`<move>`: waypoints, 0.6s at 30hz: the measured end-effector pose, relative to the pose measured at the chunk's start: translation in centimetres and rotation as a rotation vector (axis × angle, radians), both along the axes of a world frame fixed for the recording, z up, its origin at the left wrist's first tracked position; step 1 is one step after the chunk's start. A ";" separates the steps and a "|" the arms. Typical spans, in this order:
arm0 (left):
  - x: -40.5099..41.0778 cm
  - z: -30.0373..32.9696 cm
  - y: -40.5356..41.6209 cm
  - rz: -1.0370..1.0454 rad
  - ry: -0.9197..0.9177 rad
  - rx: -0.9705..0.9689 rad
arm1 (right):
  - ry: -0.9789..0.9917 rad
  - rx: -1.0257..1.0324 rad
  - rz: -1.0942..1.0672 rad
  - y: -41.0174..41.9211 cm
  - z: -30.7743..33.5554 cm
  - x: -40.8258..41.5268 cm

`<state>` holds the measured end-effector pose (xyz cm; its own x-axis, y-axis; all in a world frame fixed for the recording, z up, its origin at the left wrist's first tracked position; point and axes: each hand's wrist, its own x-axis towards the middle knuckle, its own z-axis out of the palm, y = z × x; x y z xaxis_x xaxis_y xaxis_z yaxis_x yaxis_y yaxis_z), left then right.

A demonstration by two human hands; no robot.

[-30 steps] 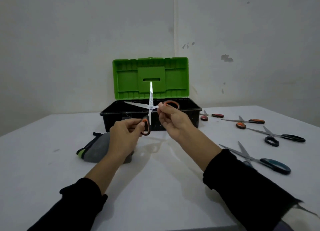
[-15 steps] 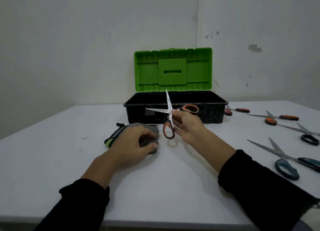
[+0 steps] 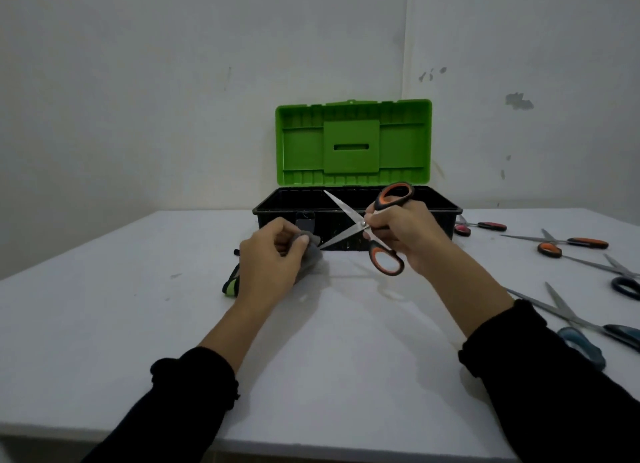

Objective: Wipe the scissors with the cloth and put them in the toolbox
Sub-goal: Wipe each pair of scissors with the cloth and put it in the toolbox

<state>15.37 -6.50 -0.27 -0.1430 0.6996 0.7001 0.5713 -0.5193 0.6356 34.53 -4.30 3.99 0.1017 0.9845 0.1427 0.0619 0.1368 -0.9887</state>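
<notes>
- Your right hand [image 3: 412, 235] grips the orange-handled scissors [image 3: 367, 227], blades spread, above the table [image 3: 104, 324] before the open toolbox [image 3: 353, 206].
- Your left hand [image 3: 273, 261] pinches the grey cloth [image 3: 313, 253] at the lower blade's tip.
- Other scissors [image 3: 571, 242] lie right.

Your right hand [image 3: 412, 235] holds open scissors [image 3: 367, 228]; your left hand [image 3: 272, 260] grips the cloth [image 3: 311, 253] at a blade tip.

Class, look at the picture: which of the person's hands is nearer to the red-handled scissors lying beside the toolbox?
The right hand. It holds the orange-handled scissors in front of the toolbox, a short way left of the red-handled scissors. The left hand, gripping the cloth, is farther left.
</notes>
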 end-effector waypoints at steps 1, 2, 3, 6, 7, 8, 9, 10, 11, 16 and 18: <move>0.4 -0.1 -0.1 -0.034 -0.012 0.011 | -0.010 0.002 0.002 0.0 -0.1 -0.3; 0.8 -0.2 -0.3 -0.067 -0.016 0.028 | -0.023 0.005 0.001 -0.1 -0.3 -0.8; 1.1 -0.3 -0.5 -0.099 -0.017 0.046 | -0.033 0.007 -0.001 -0.1 -0.6 -1.3; 1.2 -0.3 -0.6 -0.161 0.019 0.066 | -0.011 -0.018 -0.004 -0.3 -1.4 -2.4; 1.0 -0.2 -0.6 -0.165 0.035 0.068 | 0.012 -0.036 -0.006 -0.4 -1.4 -2.4; 0.9 -0.1 -0.6 -0.161 0.044 0.073 | 0.044 -0.054 -0.004 -0.5 -1.3 -2.4; 0.8 0.0 -0.6 -0.152 0.049 0.072 | 0.077 -0.062 0.003 -0.6 -1.1 -2.2; 0.6 0.2 -0.5 -0.145 0.053 0.059 | 0.101 -0.062 0.013 -0.7 -0.9 -2.0; 0.5 0.3 -0.4 -0.133 0.077 0.038 | 0.112 -0.055 0.028 -0.8 -0.6 -1.8; 0.2 0.3 -0.1 -0.028 0.274 -0.003 | 0.041 -0.041 0.117 -1.5 -0.3 -2.0; 0.1 0.6 -0.2 -0.018 0.207 0.026 | -0.013 -0.020 0.116 -1.6 -0.2 -2.0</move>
